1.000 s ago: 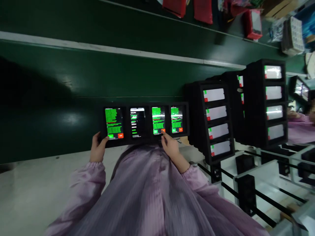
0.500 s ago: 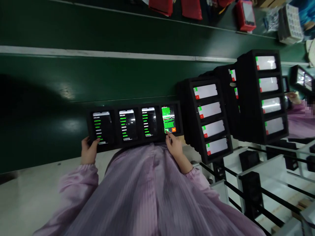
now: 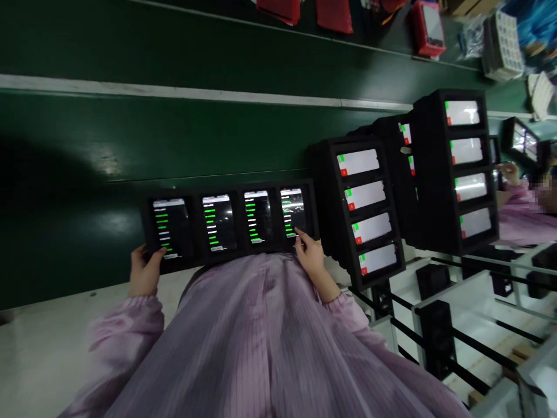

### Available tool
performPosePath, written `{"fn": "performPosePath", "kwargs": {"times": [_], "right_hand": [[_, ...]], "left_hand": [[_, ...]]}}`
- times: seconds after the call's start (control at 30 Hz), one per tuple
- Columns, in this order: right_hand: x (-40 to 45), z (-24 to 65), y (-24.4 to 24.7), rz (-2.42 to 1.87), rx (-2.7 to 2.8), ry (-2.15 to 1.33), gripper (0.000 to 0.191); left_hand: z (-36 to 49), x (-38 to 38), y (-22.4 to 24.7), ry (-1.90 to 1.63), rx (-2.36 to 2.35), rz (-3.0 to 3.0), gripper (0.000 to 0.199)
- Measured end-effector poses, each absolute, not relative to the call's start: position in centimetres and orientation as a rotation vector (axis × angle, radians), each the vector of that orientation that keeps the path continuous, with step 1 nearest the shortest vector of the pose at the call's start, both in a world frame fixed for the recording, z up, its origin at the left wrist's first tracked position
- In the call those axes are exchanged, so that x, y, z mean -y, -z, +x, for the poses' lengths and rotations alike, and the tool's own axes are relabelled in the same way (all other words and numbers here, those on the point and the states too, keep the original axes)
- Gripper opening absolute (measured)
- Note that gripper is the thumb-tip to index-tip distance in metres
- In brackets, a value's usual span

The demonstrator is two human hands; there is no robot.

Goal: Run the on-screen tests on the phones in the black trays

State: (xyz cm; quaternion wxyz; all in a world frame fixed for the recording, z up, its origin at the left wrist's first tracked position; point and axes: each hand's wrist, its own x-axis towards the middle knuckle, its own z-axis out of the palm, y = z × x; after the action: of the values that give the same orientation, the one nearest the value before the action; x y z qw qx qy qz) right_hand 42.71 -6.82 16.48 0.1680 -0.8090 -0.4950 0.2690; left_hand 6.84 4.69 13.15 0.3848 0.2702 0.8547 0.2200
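Observation:
A black foam tray (image 3: 196,235) lies along the near edge of the green bench, with several phones in a row in its slots. My left hand (image 3: 145,271) grips the tray's left end, its thumb over the rim beside the lower edge of the leftmost phone (image 3: 172,226). At the other end, my right hand (image 3: 311,255) has its index finger out at the lower part of the rightmost phone (image 3: 292,210); its other fingers are partly curled and hold nothing. All these screens are dark with green and white lines of text, too small to read.
Right of the tray stands a stack of black trays (image 3: 369,180) with white-lit phones; a taller stack (image 3: 472,162) is beyond it. A co-worker's hand (image 3: 508,172) is past that. Red pouches (image 3: 334,16) lie at the back. A metal rack (image 3: 461,290) is lower right.
The rightmost phone's screen has gone from dense green text with an orange button to a dark list like the others. Both hands keep about the same places on the tray; the view has shifted slightly.

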Motion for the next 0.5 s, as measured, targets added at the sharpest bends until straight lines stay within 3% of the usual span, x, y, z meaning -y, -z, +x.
{"fn": "performPosePath", "kwargs": {"times": [0.5], "right_hand": [[6.74, 42.57, -16.6, -2.356, 1.5, -0.799, 0.037]], "left_hand": [[7.06, -4.97, -12.61, -0.591, -2.151, 0.711, 0.042]]}}
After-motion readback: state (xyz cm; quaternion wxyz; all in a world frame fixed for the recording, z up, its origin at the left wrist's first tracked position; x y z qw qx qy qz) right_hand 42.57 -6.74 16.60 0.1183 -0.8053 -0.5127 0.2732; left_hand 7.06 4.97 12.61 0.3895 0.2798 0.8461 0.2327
